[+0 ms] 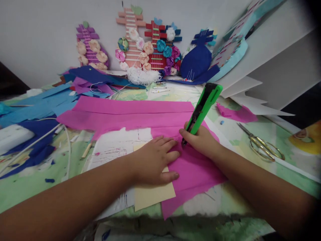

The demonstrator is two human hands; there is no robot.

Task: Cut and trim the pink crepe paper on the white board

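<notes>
My left hand (155, 160) lies flat with its fingers spread, pressing on a pale yellow card (152, 195) and the edge of the pink paper (195, 170). Wrapped round a green and black utility knife (204, 108), my right hand (199, 139) rests just to the right. The knife's tip points down onto the pink paper, close to my left fingertips. Under the card and pink paper is a white board (112, 147) with pink and dark marks.
Gold-handled scissors (262, 144) lie at the right, near a pink scrap (237, 113). Decorated paper instruments (157, 47) stand against the wall. Blue paper (55, 100) and a white cable (67, 147) are at the left; white boards (271, 67) lean at the right.
</notes>
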